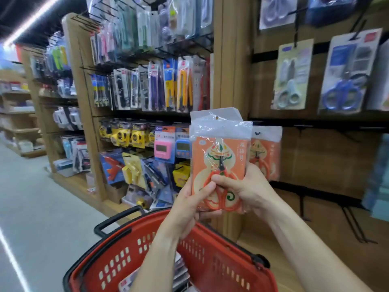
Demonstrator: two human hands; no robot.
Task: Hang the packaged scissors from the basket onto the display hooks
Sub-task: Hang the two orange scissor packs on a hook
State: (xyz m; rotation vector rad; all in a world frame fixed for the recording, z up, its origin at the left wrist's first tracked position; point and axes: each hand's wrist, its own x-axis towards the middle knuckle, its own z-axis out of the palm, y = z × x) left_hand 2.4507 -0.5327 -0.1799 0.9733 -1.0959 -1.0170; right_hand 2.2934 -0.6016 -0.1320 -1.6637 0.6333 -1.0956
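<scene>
Both hands hold up an orange packet of scissors (pixel 219 157) in a clear bag, with at least one more bag behind it, in front of the wooden display. My left hand (pixel 189 205) grips the packet's lower left edge. My right hand (pixel 244 186) grips its lower right side, thumb across the front. Just behind to the right, a matching orange packet (pixel 266 152) hangs on the display wall. Below stands the red basket (pixel 212 264), more packets lying in its bottom.
Black display hooks (pixel 349 218) stick out of the brown wall low on the right. Other packaged scissors (pixel 291 74) (pixel 347 74) hang higher up. A wooden post (pixel 233 60) divides this wall from racks of cutters and tape measures. Grey aisle floor lies left.
</scene>
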